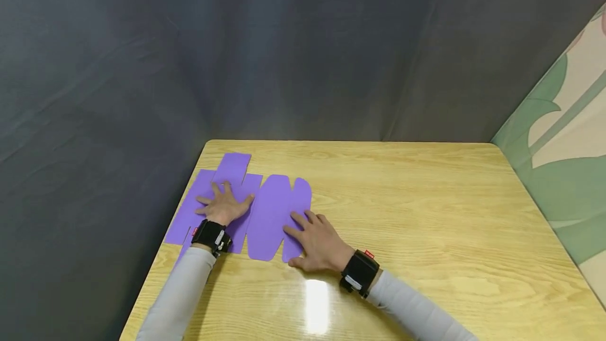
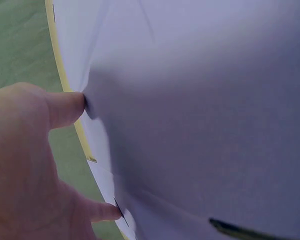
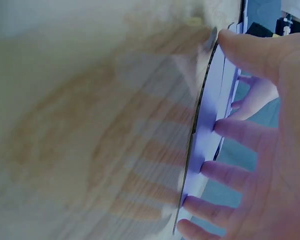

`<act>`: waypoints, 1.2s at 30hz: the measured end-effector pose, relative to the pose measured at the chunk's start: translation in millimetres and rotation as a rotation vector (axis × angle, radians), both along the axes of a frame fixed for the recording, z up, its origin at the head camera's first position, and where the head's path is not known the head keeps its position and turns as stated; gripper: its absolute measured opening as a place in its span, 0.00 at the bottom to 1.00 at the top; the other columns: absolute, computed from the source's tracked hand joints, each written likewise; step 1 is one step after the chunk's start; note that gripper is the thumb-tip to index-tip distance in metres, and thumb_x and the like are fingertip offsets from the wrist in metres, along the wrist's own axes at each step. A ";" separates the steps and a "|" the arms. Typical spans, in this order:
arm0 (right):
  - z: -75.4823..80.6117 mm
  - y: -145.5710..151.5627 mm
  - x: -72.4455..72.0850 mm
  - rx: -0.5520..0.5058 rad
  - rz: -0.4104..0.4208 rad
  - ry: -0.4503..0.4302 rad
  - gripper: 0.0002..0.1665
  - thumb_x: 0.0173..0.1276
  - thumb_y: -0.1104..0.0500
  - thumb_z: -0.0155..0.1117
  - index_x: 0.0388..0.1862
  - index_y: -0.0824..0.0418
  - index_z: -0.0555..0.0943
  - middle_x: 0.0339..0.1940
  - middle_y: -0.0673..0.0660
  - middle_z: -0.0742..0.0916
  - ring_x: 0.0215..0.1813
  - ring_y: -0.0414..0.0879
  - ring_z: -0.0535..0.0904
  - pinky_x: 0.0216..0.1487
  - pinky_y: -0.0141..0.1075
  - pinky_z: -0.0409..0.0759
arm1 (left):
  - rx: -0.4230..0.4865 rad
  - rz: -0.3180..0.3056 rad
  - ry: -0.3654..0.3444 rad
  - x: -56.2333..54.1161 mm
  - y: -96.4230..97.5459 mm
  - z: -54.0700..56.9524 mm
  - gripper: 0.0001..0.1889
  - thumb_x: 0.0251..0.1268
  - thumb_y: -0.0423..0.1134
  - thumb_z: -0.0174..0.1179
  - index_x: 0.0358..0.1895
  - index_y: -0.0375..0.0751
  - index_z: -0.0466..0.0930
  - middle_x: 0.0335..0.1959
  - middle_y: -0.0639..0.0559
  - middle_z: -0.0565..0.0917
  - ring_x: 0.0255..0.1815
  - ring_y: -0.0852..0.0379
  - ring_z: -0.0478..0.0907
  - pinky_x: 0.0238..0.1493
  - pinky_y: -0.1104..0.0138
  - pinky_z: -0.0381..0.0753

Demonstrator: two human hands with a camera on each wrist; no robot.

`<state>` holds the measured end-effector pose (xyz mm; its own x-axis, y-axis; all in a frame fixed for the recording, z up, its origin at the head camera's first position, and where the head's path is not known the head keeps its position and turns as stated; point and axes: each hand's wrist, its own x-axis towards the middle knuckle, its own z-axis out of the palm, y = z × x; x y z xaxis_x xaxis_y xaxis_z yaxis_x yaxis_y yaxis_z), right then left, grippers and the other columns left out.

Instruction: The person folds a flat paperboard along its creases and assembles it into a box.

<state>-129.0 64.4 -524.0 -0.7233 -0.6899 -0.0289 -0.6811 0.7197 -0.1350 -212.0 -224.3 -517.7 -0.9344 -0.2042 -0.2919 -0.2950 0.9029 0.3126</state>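
Observation:
A flat purple die-cut sheet (image 1: 269,214) with slits, flaps and rounded panels lies on the left part of the table. My left hand (image 1: 222,205) rests on its left portion, fingers spread and fairly straight. In the left wrist view, two digits of that hand touch the sheet's surface, which looks pale lilac there. My right hand (image 1: 319,241) lies at the sheet's right end, fingertips on the narrow rounded panel and the thumb by its near corner. The right wrist view shows these fingertips (image 3: 208,166) along the sheet's edge, next to the tabletop.
The wood-grain table (image 1: 426,214) extends far to the right of the sheet. Behind it hangs a dark grey curtain (image 1: 303,51), which also covers the left side. A cloth with green leaf patterns (image 1: 573,183) borders the right edge. Both wrists wear black camera bands (image 1: 361,272).

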 end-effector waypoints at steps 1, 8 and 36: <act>0.1 0.6 1.8 0.002 -0.006 0.006 0.49 0.67 0.25 0.66 0.81 0.46 0.72 0.84 0.61 0.70 0.81 0.69 0.66 0.76 0.61 0.71 | 0.002 -0.005 0.000 -0.1 1.4 -0.9 0.57 0.71 0.73 0.52 0.87 0.36 0.41 0.86 0.24 0.33 0.73 0.00 0.29 0.63 0.09 0.42; -0.4 4.8 9.8 0.011 -0.034 0.019 0.49 0.67 0.25 0.67 0.80 0.46 0.73 0.82 0.61 0.71 0.78 0.66 0.68 0.74 0.59 0.73 | 0.011 -0.046 -0.023 -5.4 11.3 -3.5 0.57 0.71 0.73 0.52 0.88 0.39 0.40 0.87 0.27 0.32 0.74 0.02 0.27 0.64 0.10 0.41; 0.1 38.1 -1.3 -0.121 -0.235 -0.018 0.52 0.63 0.26 0.71 0.76 0.56 0.77 0.79 0.69 0.72 0.78 0.73 0.66 0.75 0.68 0.69 | -0.069 -0.269 0.014 -23.5 85.6 -1.8 0.56 0.65 0.76 0.58 0.88 0.48 0.50 0.89 0.34 0.45 0.78 0.05 0.36 0.67 0.14 0.51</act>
